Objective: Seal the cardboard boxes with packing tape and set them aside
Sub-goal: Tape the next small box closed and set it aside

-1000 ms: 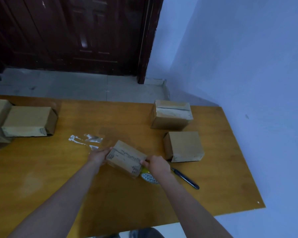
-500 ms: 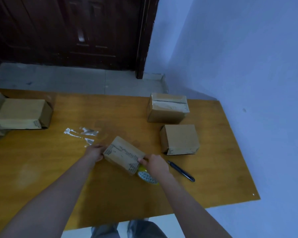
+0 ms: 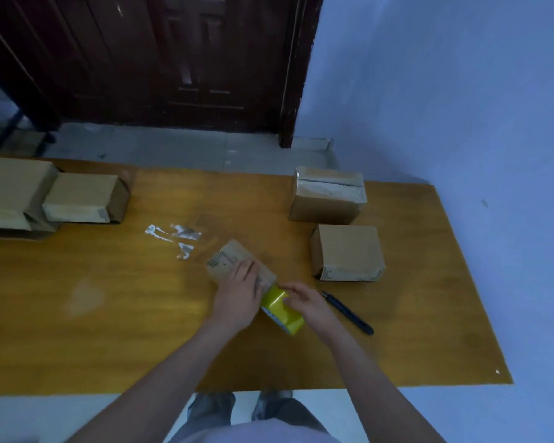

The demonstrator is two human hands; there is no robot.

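Cardboard box [image 3: 234,262] sits mid-table [image 3: 109,314], angled, printed face up. Left hand [image 3: 239,298] lies flat on its top, fingers nearly straight, pressing, not wrapped round it. Right hand [image 3: 307,303] rests on the yellow packing tape roll [image 3: 282,310] at the box's near end, fingers loosely curved over it; firm grip or not, cannot tell. Black utility knife [image 3: 347,312] just right of that hand. Two sealed boxes [image 3: 346,251] well right, more boxes [image 3: 84,198] far left. Tape scraps [image 3: 176,236] near the box.
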